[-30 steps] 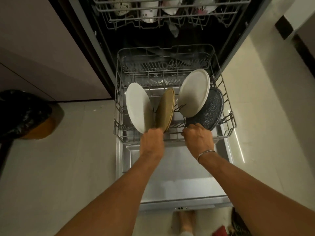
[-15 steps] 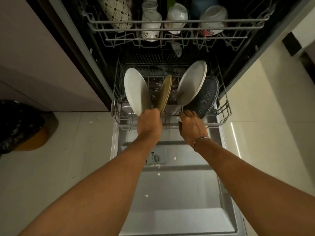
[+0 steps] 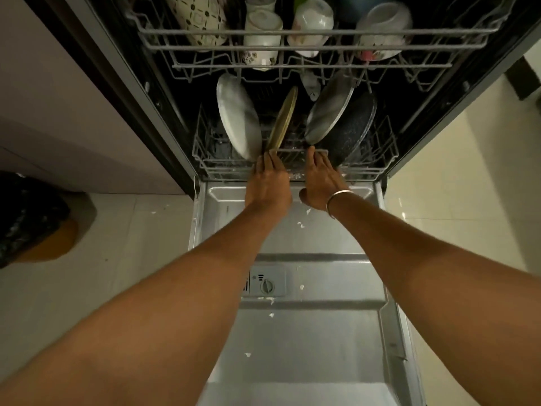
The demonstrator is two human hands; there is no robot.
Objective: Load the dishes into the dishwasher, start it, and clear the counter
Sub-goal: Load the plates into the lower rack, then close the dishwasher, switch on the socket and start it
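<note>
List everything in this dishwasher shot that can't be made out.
Head view only:
Patterned ceramic cups in the upper wire rack: tops cut by the top edge.
Dark speckled round pan: mostly hidden behind the pale grey plate.
Lower wire rack: its back lost in the dark tub.
Black-bagged bin: cut by the left edge.
Grey dispenser dial markings: too small.

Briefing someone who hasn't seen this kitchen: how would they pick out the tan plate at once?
In the dishwasher, find the lower rack. The tan plate stands second from the left, between two pale plates. It alone is golden; the far-right plate is speckled black.
</note>
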